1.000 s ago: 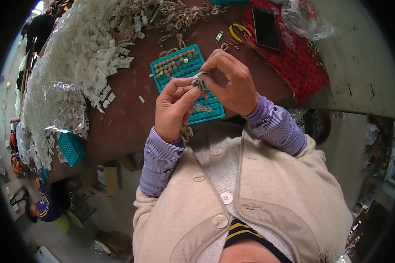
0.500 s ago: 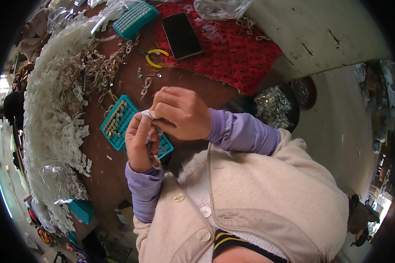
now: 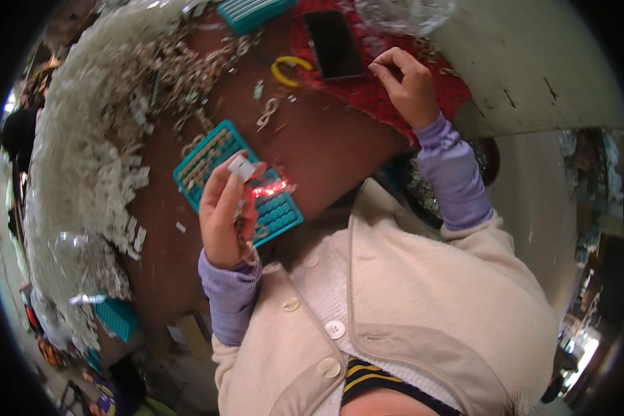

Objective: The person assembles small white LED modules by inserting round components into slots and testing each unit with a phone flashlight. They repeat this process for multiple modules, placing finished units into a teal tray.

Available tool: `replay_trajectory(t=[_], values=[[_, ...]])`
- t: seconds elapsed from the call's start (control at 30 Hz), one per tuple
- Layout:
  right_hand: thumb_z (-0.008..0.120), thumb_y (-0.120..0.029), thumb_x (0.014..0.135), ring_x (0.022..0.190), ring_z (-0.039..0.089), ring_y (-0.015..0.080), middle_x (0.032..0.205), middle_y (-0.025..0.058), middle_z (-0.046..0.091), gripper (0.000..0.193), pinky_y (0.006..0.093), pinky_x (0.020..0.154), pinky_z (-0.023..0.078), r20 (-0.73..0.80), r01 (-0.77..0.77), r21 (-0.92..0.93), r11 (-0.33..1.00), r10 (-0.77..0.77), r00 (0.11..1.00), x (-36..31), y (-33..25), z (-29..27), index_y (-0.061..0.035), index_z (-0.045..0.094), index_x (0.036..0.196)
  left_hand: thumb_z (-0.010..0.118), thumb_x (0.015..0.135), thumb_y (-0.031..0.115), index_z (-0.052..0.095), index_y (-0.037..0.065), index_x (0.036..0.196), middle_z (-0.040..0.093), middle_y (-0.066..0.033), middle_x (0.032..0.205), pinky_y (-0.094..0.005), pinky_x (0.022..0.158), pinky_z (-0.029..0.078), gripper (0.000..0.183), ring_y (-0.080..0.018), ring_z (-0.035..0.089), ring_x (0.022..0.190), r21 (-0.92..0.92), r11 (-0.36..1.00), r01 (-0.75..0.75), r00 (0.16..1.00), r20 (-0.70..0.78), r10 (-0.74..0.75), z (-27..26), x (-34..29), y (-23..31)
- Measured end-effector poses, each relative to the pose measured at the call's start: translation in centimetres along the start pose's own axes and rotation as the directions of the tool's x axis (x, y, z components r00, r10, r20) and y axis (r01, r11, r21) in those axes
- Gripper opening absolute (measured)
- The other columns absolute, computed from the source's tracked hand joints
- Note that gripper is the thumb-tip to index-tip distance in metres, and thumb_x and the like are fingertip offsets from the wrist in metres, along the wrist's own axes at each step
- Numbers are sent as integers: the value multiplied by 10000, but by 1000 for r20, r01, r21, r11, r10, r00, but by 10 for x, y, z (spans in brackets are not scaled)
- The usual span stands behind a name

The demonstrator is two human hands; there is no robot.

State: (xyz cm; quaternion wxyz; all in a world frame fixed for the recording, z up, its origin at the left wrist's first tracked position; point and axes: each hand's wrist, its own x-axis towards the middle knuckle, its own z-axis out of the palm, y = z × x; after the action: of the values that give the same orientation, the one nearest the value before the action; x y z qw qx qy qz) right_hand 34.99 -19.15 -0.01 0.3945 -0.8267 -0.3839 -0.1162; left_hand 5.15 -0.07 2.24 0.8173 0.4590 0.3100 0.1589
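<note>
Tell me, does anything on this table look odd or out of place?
Red lights glow beside the left hand, over the teal tray; nothing else on the brown tabletop looks lit. One small white piece also lies alone, apart from the pale heap.

Looks like a small-parts assembly workshop: the brown desk (image 3: pixel 340 139) is heaped with white plastic pieces (image 3: pixel 76 159) and tangled cords (image 3: pixel 180 76); a teal tray (image 3: pixel 283 218) and yellow-handled pliers (image 3: pixel 276 72) are laid out; a co-worker (image 3: pixel 109 401) is partly seen.
</note>
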Motion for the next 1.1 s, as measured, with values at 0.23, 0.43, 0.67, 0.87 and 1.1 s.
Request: replay_trajectory(t=[0.23,0.43,0.67,0.87,1.1], values=[[736,-26,906,880,668,304,950,102,660,137,410,782,538,53,223,643,733,-333,942,-50,-144,56,-39,603,939,605,1079,189,628,1,1359,743,-84,1081,-181,432,337,338,-8,452,552,80,997,-3,995,96,-5,5,-19,3],[723,35,861,889,647,327,961,123,629,182,410,781,527,141,227,700,677,-442,886,-51,-151,42,-29,562,917,678,1060,207,699,21,1182,684,-5,840,-165,408,327,224,7,467,542,21,998,-61,995,85,59,0,-26,-5],[735,82,875,813,644,149,936,73,582,127,282,735,545,302,-125,851,510,-281,911,-55,-142,52,8,634,852,637,1083,235,694,22,1149,685,-28,851,-167,402,322,230,-7,445,500,34,998,-58,991,125,54,2,-20,-9],[744,52,900,796,617,108,867,51,570,112,263,722,523,341,-133,822,554,-293,893,-60,-144,69,9,652,853,583,1114,269,679,27,1135,632,4,804,-166,395,315,261,-4,428,516,93,995,-36,998,63,30,-9,-23,-12],[862,-323,831,866,632,270,894,75,624,293,412,794,476,318,251,133,959,-281,905,-80,-148,74,-89,685,831,690,1051,211,684,25,1181,768,-42,996,-165,427,352,227,-4,506,601,199,978,-57,992,-102,78,-40,-31,-18]])
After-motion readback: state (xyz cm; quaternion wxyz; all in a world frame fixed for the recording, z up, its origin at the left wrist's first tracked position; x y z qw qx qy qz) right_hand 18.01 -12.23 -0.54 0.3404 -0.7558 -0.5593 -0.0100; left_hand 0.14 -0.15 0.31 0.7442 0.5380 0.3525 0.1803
